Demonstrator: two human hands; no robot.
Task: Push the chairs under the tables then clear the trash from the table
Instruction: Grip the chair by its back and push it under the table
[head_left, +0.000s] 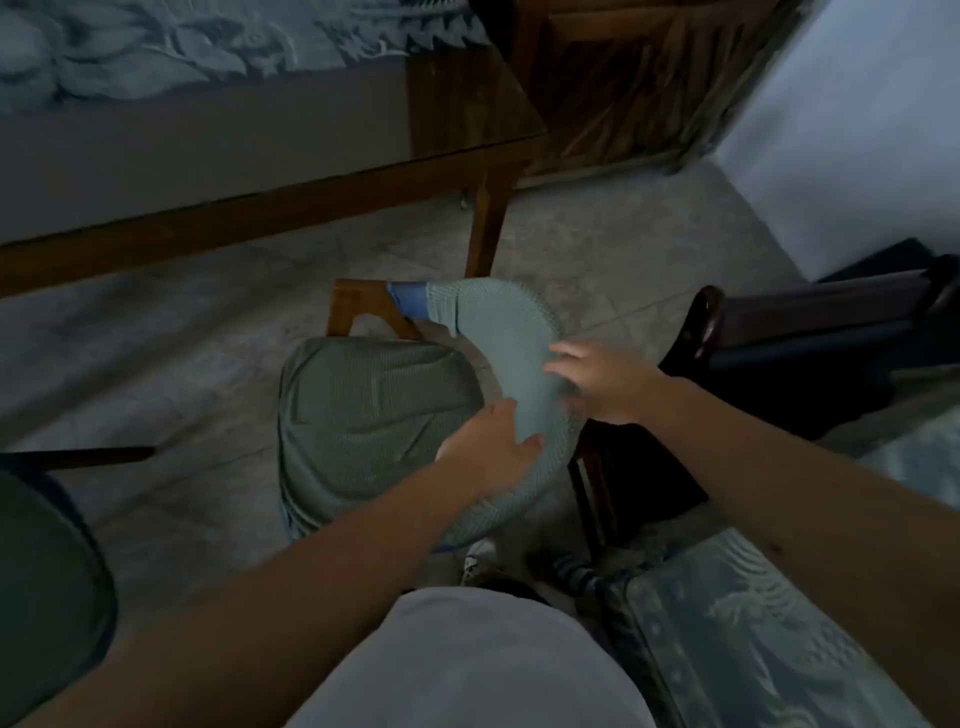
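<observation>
Both hands on chair (374, 415) backrest, mid-frame: left hand (493, 447) fingers spread flat on green cover, gripping nothing; right hand (602, 384) fingers loosely curled over backrest top edge. Chair stood clear of tabletop (208, 150), upper left, not yet under. Risk: loose cover slipping under palms; chair catching table leg (485, 228) directly ahead. Dark chair (779, 332) close at right crowding path. Trash not visible.

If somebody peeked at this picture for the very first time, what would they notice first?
Probably the two hands in the middle: the left hand and the right hand both rest on the curved green-covered back of a chair. The chair stands out on the floor, not yet under the wooden table behind it.
</observation>
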